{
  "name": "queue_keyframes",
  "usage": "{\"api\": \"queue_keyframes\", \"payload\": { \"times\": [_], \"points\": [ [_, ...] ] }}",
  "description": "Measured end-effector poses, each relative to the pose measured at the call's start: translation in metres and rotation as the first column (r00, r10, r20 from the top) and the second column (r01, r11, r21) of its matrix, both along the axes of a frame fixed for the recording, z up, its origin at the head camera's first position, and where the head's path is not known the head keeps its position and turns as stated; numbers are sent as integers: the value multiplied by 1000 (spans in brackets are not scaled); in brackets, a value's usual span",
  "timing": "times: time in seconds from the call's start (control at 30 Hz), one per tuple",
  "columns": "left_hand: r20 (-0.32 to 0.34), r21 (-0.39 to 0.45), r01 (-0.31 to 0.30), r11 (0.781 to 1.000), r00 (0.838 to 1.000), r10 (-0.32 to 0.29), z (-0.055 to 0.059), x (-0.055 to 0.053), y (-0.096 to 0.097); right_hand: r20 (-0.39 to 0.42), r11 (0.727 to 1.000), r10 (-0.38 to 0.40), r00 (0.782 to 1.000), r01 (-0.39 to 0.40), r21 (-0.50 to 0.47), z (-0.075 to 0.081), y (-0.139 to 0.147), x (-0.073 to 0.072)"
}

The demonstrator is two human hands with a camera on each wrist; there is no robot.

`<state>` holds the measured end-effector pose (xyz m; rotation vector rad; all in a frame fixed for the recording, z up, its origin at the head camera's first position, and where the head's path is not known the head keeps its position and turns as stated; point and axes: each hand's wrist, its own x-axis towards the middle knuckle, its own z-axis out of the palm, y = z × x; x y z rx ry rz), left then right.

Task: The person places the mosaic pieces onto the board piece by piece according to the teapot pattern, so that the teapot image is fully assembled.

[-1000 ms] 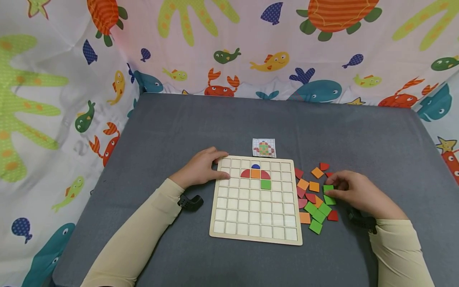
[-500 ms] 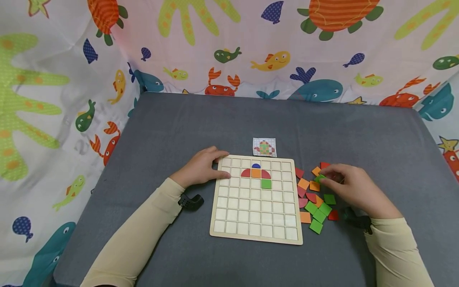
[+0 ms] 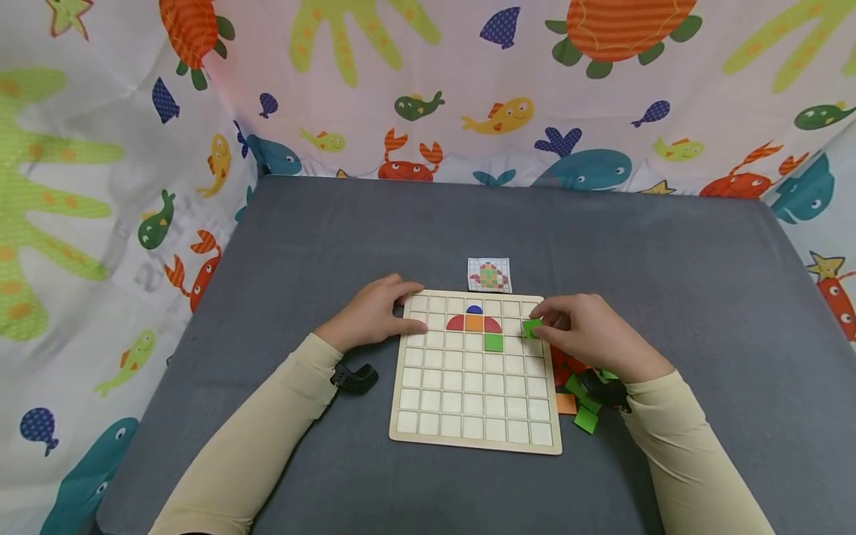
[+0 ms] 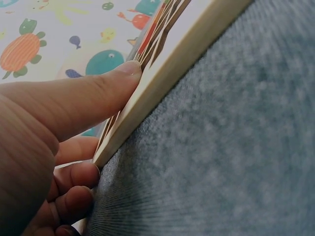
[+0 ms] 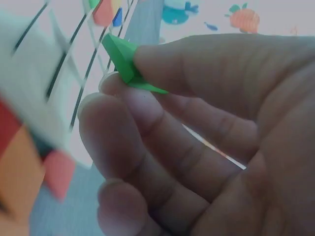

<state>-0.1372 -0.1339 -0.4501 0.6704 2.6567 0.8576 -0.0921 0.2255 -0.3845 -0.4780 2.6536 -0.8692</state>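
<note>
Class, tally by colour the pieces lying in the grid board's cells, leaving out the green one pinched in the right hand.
Red quarter-circles: 2
Blue half-circle: 1
Orange square: 1
Green square: 1
Total: 5

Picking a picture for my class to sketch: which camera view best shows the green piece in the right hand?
The right wrist view: the green piece appears largest there, though the right hand covers part of it. The head view shows it small, over the right side of the board; the left wrist view doesn't show it.
</note>
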Motion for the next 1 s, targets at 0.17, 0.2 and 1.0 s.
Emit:
{"api": "queue_keyframes", "payload": {
  "times": [0.17,0.2,1.0],
  "points": [
    [-1,-5,-8,1000,1000,8,0,1,1,-2,999,28,1000,-28,-18,1,-22,-4],
    [-1,-4,-10,1000,1000,10,1,1,1,-12,999,34,999,-34,-21,0,-26,-4],
    [-3,-14,-22,1000,1000,22,-2,-1,0,-89,989,126,988,-132,-67,-29,-63,-5]
  ]
}}
